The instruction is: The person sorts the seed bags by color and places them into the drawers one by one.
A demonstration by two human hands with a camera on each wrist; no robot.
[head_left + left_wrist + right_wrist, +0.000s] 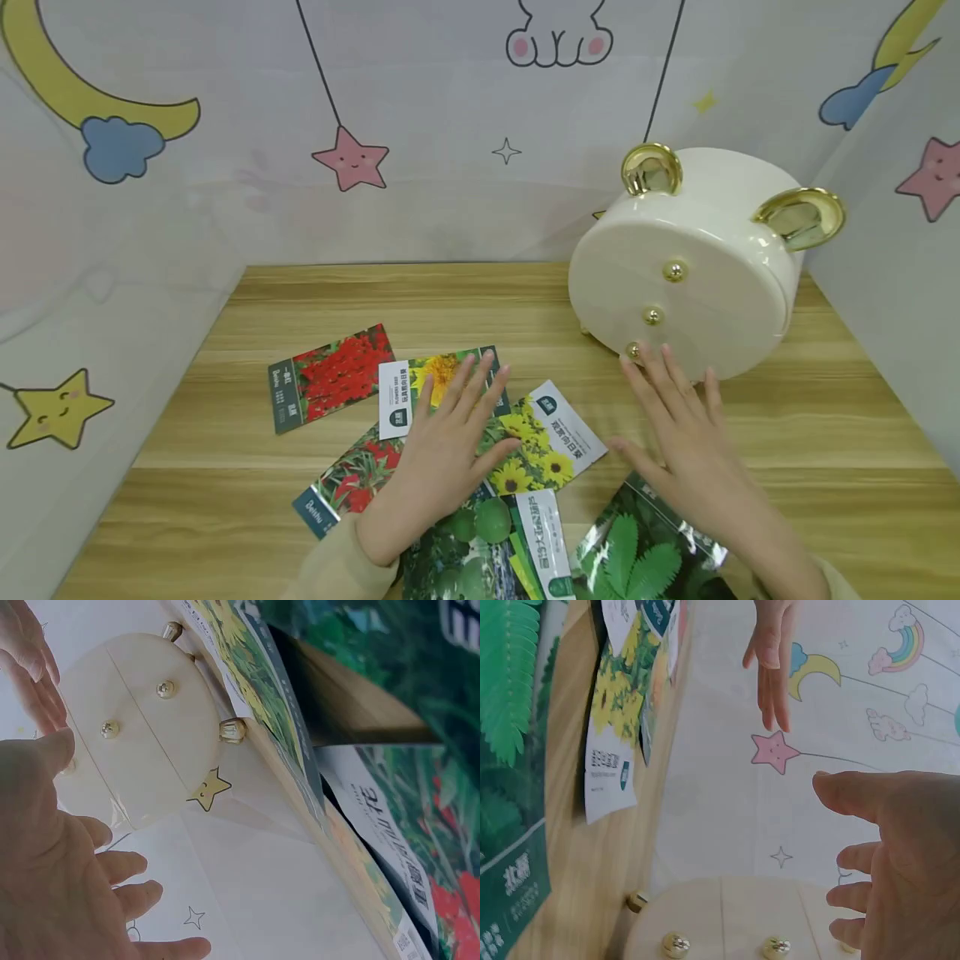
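Near a red-flower packet [354, 477] lettered “Beishu” and a sunflower packet [551, 442] lettered “观赏向日葵”, both hands [438, 457] [686, 442] outspread, released.

Packets [345, 373] and box [720, 300] on table [195, 467]

Packets [551, 437] carry red, yellow and green plant prints, box [720, 308] is creamy white with gold knobs [653, 315] and ears [806, 218], tabletop [187, 500] brown wood-grain, backdrop [450, 217] whitish with pink stars [351, 158], yellow moons [56, 79], blue clouds [122, 152].
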